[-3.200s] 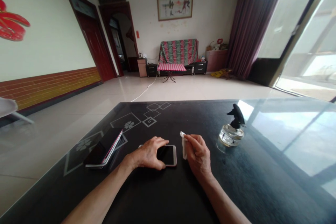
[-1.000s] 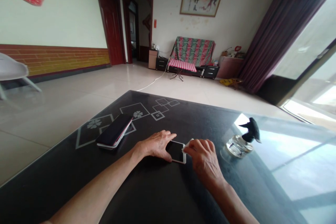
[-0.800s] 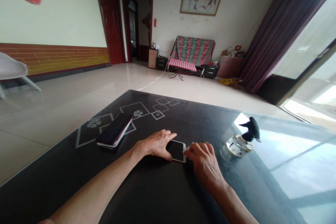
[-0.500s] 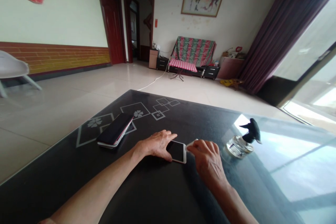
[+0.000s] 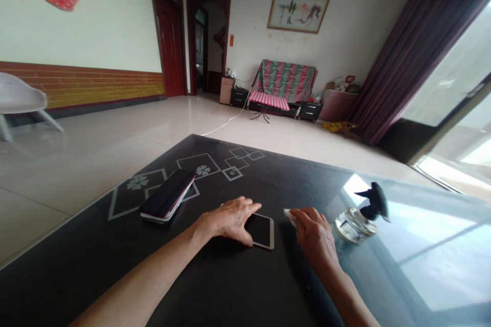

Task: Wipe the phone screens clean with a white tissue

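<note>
A white-edged phone (image 5: 261,230) lies screen-up on the black glass table (image 5: 238,286). My left hand (image 5: 228,219) rests on the phone's left half, fingers spread flat, pressing it down. My right hand (image 5: 315,236) is just right of the phone, fingers pinched on a small folded white wipe (image 5: 289,214) that sticks out toward the phone's far right corner. The wipe is off the screen, on or just above the table.
A second dark phone in a pink-edged case (image 5: 168,195) lies to the left. A glass ashtray with a black bird figure (image 5: 358,219) stands close to the right of my right hand. A white chair (image 5: 21,102) stands on the tiled floor at far left.
My right hand has drawn the wipe off the phone's right edge, a little to the right. My left hand still holds the phone down. The view has shifted slightly.
</note>
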`<state>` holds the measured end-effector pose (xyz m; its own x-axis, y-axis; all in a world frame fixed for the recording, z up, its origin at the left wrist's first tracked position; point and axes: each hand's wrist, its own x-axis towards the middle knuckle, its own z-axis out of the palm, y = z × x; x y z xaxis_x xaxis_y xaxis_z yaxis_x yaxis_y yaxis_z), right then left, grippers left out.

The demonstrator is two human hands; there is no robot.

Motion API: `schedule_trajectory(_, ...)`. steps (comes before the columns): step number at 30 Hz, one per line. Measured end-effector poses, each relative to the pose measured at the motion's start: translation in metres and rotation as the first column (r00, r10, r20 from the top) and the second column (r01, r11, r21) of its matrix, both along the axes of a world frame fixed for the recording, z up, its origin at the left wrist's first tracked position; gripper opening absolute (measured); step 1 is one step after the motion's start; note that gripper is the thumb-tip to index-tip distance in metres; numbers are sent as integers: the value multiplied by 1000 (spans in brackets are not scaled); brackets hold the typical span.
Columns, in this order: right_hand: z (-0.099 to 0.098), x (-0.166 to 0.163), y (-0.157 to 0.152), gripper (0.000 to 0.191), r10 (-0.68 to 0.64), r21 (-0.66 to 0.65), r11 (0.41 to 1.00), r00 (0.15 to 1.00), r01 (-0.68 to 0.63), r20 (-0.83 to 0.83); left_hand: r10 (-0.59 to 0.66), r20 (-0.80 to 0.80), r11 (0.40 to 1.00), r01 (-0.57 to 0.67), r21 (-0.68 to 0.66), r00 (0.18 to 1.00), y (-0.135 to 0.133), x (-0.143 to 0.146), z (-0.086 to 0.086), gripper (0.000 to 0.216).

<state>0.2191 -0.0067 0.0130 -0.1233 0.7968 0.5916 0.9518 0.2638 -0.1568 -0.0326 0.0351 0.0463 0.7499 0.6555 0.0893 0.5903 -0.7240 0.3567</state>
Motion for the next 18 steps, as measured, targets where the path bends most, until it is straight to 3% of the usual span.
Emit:
schedule_trajectory(4,-7,20,1,27,-52,38,998,999,52,-12,-4,11,1000,4,-16,1000,1,0,-3,84)
schedule_trajectory(9,-3,8,-1,26,-52,93,995,998,48,35,-41,28,999,41,-14,999,3,-1,-6,82)
schedule_trajectory(14,9,-20,-14,24,195,148,970,981,-191,-14,-52,9,999,52,-2,999,3,0,-4,83)
schedule_trajectory(18,8,-41,-25,27,308,4,951,950,-309,-51,-46,3,999,46,-9,999,2,1,-4,83)
